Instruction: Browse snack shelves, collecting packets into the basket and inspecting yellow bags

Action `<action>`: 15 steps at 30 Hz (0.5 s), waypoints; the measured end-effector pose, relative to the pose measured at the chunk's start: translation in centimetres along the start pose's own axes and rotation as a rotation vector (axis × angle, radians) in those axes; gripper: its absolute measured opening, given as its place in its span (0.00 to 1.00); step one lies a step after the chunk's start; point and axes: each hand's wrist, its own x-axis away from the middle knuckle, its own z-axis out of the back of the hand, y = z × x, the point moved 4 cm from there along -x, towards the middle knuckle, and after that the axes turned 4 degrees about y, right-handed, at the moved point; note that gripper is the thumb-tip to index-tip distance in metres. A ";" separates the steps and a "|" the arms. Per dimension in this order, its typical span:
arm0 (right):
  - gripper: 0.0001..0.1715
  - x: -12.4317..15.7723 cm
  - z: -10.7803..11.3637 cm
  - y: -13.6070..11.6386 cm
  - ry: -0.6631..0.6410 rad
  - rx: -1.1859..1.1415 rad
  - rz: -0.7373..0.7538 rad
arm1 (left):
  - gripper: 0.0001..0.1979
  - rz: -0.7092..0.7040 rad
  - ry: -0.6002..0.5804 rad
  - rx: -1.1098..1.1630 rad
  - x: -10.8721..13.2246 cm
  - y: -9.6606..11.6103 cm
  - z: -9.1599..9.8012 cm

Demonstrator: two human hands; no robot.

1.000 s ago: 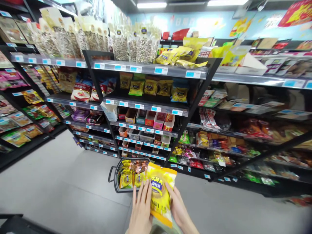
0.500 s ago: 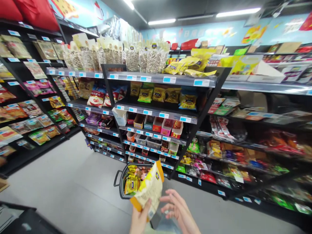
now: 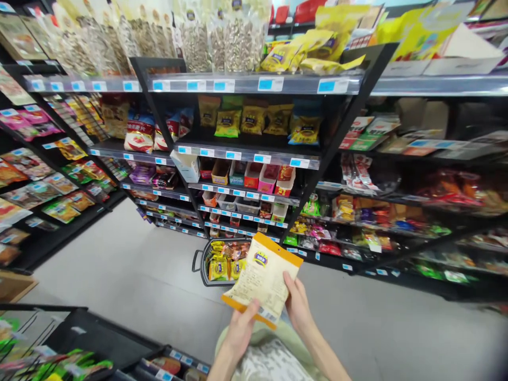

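Observation:
A cream snack bag [image 3: 265, 278] with orange ends hangs in front of me, its printed back turned up towards the camera. My left hand [image 3: 243, 325] grips its lower edge, thumb on top. The bag's right edge is pinched by my right hand [image 3: 297, 299], thumb on the printed side and the other fingers hidden behind. Just beyond the bag, a black basket [image 3: 205, 275] stands on the floor and holds several small yellow packs [image 3: 218, 270] and some reddish-brown ones. The bag covers the basket's right part.
Ahead stands a black shelf unit [image 3: 254, 84] with yellow snack bags [image 3: 253, 119], small boxes and clear seed bags on top. More stocked shelves run along the right and left. At the lower left is a dark display rack [image 3: 115, 330]. Grey floor [image 3: 159, 296] lies between.
My right hand has closed on the bag's right edge. The bag has turned from edge-on to face me more flatly. The view has tilted down and come closer to the shelves.

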 end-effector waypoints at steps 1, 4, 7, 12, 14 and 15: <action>0.28 -0.1 0.0 -0.1 0.013 -0.001 0.007 | 0.45 -0.017 0.035 0.007 -0.1 0.0 0.0; 0.27 -0.2 0.4 -0.2 0.057 0.017 0.007 | 0.44 -0.112 0.170 0.032 -0.3 0.2 0.0; 0.26 0.0 0.7 -0.2 0.094 0.028 0.001 | 0.40 -0.240 0.215 0.011 -0.5 0.8 0.1; 0.26 0.1 1.1 -0.3 0.150 0.016 -0.024 | 0.35 -0.257 0.167 -0.025 -0.7 1.3 0.3; 0.26 0.1 1.3 -0.3 0.172 0.012 -0.021 | 0.33 -0.244 0.156 -0.015 -0.7 1.2 0.2; 0.26 0.0 1.4 -0.3 0.181 0.013 -0.020 | 0.33 -0.240 0.155 -0.012 -0.7 1.2 0.2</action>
